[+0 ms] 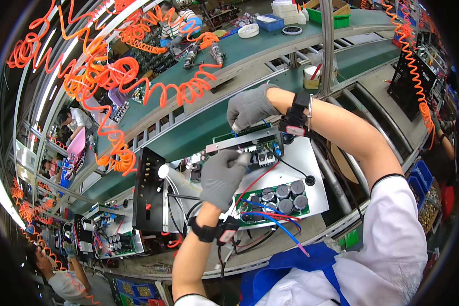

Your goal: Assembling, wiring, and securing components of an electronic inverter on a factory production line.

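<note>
Both my hands wear grey gloves and bend over an open metal chassis (311,168). My left hand (220,178) is closed, thumb and fingertips pinched together beside a circuit board with silver heat sinks (265,156). What it grips, if anything, is hidden. My right hand (250,107) is curled above the board's far edge, by a long metal bracket (239,140). Its fingertips close near a small blue piece, and I cannot make out what is in them. Nearer to me is a green board with several round capacitors (285,199), with red and blue wires (270,217) lying across it.
A black panel (147,191) stands upright at the chassis's left end. Coiled orange air hoses (112,76) hang at upper left. Metal rollers (336,178) lie to the right. Another chassis (120,242) sits farther left, near a co-worker (61,275). A metal post (327,46) rises beyond my right hand.
</note>
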{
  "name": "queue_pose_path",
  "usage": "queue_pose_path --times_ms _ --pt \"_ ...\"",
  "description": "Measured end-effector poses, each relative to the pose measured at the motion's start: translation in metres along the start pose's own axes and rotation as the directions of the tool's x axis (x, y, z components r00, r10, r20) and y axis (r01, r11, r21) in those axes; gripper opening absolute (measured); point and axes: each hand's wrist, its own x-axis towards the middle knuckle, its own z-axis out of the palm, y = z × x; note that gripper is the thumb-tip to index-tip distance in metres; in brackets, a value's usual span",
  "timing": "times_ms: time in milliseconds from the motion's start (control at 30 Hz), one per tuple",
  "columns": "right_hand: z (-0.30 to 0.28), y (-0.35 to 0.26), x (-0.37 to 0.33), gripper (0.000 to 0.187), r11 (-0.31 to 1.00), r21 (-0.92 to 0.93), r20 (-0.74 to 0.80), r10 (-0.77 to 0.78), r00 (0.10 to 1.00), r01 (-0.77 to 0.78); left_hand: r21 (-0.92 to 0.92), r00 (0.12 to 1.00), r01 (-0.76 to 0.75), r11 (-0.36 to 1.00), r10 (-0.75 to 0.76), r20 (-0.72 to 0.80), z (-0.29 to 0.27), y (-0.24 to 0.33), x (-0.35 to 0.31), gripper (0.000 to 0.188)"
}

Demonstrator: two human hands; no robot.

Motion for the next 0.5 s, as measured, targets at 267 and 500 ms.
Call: queue_pose_path --times_ms 267,500 --pt "0.04 -0.022 -0.046 0.031 0.977 -0.203 -0.567 -0.167 0.807 0.06 -0.506 0.991 0.133 0.852 -0.131 0.041 0.017 -0.011 -0.002 0.024" --pt "0.132 -0.008 -0.127 0.041 0.952 0.004 -0.352 0.287 0.891 -0.306 -0.567 0.775 0.433 0.701 0.032 0.631 -0.01 -0.006 -0.024 0.016"
